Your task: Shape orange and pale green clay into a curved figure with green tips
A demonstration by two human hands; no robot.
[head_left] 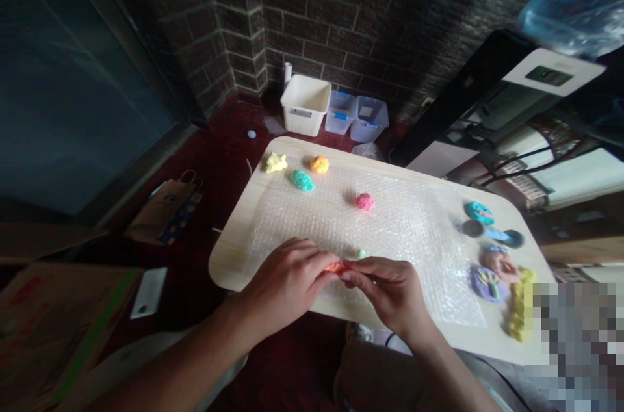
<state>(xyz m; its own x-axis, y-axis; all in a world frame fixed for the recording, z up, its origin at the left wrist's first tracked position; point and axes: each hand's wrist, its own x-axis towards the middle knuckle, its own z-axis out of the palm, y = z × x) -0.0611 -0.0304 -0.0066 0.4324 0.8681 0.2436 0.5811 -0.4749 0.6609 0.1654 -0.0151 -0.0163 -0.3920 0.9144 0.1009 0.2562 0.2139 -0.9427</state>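
Note:
My left hand (287,279) and my right hand (390,288) meet over the near edge of a sheet of bubble wrap (400,223) on a light wooden table (229,249). Both pinch a small orange piece of clay (336,266) between their fingertips. A pale green bit of clay (359,254) lies just behind the fingers. Farther back on the table lie a pink lump (364,201), a teal lump (302,180), an orange lump (320,164) and a yellow lump (275,162).
Finished clay figures lie along the table's right side: a teal one (480,212), a purple one (487,283), a yellow one (519,308). A white basket (305,104) and clear plastic boxes (357,117) stand on the floor by the brick wall. A paper bag (168,207) lies at left.

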